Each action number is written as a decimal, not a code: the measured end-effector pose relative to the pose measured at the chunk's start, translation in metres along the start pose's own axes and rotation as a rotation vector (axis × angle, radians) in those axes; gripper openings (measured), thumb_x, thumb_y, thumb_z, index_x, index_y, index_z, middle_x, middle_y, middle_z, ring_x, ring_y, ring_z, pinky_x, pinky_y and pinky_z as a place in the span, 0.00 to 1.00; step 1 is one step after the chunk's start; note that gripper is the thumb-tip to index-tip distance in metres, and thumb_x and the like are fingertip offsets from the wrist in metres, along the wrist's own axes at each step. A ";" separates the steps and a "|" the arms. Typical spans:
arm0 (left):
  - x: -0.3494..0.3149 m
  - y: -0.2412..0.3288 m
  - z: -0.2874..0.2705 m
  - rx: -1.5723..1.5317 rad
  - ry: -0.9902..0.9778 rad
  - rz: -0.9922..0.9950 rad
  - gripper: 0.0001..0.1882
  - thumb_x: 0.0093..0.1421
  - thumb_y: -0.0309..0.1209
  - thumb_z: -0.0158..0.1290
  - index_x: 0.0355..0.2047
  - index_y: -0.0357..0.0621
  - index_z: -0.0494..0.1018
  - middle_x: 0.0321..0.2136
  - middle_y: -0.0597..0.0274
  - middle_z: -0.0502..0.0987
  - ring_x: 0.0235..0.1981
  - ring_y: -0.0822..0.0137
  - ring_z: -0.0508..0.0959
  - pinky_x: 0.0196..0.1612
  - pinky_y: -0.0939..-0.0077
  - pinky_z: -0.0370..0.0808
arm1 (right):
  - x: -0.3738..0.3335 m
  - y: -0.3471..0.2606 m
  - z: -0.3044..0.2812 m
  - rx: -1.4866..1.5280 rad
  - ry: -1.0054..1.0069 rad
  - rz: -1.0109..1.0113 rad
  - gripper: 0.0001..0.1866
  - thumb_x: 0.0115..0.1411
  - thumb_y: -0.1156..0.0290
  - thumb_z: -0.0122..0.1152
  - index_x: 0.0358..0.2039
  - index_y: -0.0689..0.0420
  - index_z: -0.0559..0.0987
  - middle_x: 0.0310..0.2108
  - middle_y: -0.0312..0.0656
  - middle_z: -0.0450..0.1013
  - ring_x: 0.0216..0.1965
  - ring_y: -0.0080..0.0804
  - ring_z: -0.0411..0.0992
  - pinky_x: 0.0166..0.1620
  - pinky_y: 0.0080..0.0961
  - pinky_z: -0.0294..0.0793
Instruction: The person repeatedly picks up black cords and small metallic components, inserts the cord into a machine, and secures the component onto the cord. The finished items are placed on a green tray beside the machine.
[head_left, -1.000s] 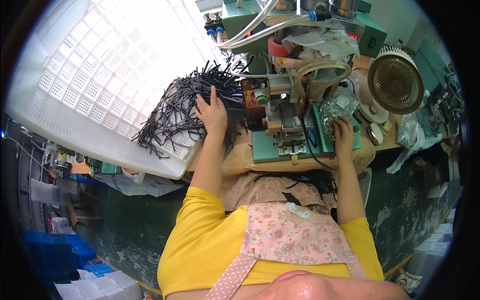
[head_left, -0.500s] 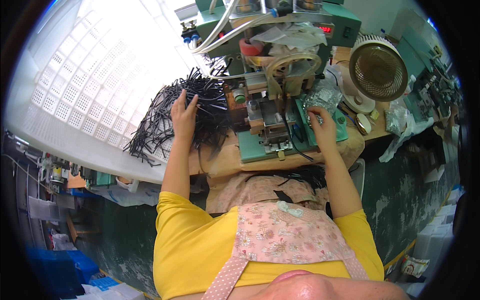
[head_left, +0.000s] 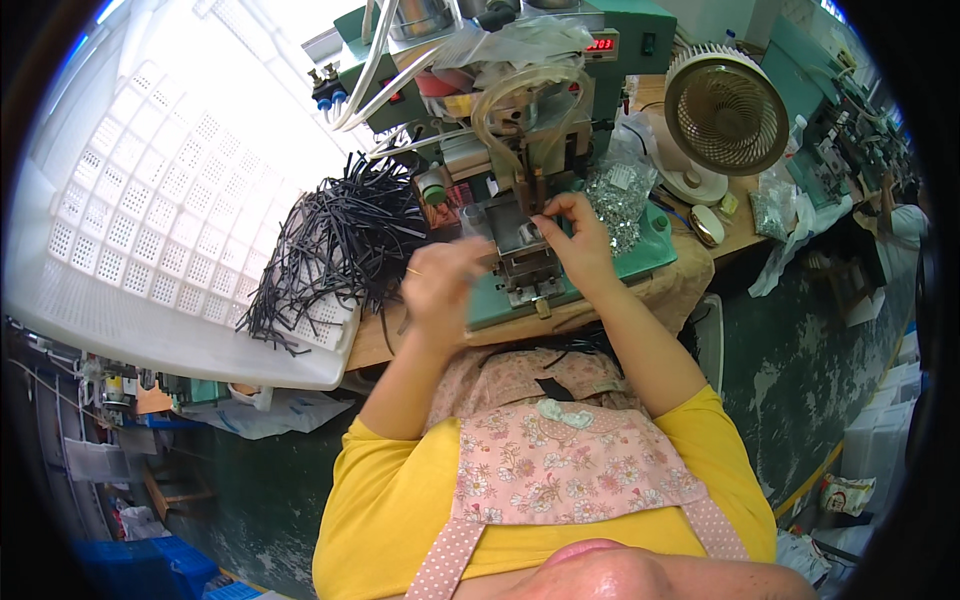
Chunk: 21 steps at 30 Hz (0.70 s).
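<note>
My right hand (head_left: pixel 582 240) is at the metal fixture (head_left: pixel 533 278) of a green bench machine (head_left: pixel 620 20). Its thumb and forefinger are pinched together just below the machine's head; whatever they hold is too small to make out. On the fixture's left side, my left hand (head_left: pixel 438 290) is smeared by motion, its fingertips pointing toward the fixture. I cannot tell whether it holds anything. A tangled heap of thin black strips (head_left: pixel 340 225) lies to the left of it. Beside my right hand rests a clear bag of small shiny metal pieces (head_left: pixel 622 200).
A large white perforated plastic crate (head_left: pixel 130 215) fills the left, under the strips. To the right stand a round fan (head_left: pixel 725 115) and a pale oval object (head_left: pixel 706 226). More black strips (head_left: pixel 560 350) lie across my lap. White air hoses (head_left: pixel 370 70) run down the machine's left side.
My left hand has left the heap of black strips and come right to the fixture. My right hand has moved left from the bag of metal pieces to below the machine's head.
</note>
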<state>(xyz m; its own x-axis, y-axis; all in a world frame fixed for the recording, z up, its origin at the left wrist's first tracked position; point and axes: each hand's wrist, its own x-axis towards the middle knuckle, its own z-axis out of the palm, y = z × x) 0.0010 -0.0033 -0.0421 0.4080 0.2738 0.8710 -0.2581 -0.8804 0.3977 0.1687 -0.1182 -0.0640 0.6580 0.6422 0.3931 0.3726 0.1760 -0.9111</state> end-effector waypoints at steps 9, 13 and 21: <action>-0.006 0.005 0.068 0.155 -0.155 0.235 0.16 0.46 0.22 0.57 0.39 0.41 0.77 0.37 0.59 0.79 0.43 0.60 0.80 0.40 0.74 0.79 | 0.001 0.018 -0.078 -0.207 0.312 -0.173 0.09 0.59 0.79 0.59 0.41 0.60 0.71 0.39 0.39 0.72 0.42 0.26 0.71 0.47 0.22 0.69; -0.013 0.006 0.069 0.122 -0.150 0.305 0.15 0.47 0.23 0.57 0.38 0.40 0.77 0.37 0.58 0.79 0.41 0.60 0.81 0.38 0.74 0.80 | -0.006 0.046 -0.107 -0.143 0.516 -0.210 0.09 0.60 0.78 0.57 0.42 0.61 0.71 0.38 0.40 0.72 0.42 0.27 0.71 0.48 0.23 0.69; -0.016 0.000 0.073 0.071 -0.099 0.324 0.17 0.45 0.22 0.61 0.38 0.40 0.77 0.37 0.58 0.79 0.41 0.59 0.81 0.37 0.74 0.80 | -0.010 0.080 -0.131 -0.709 0.137 -0.017 0.08 0.60 0.76 0.55 0.41 0.60 0.74 0.40 0.45 0.72 0.44 0.38 0.72 0.46 0.27 0.70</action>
<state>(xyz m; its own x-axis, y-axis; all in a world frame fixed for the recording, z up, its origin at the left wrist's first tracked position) 0.0586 -0.0363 -0.0767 0.3987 -0.0608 0.9150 -0.3282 -0.9412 0.0805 0.2779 -0.2078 -0.1246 0.7073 0.5360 0.4610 0.6878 -0.3711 -0.6238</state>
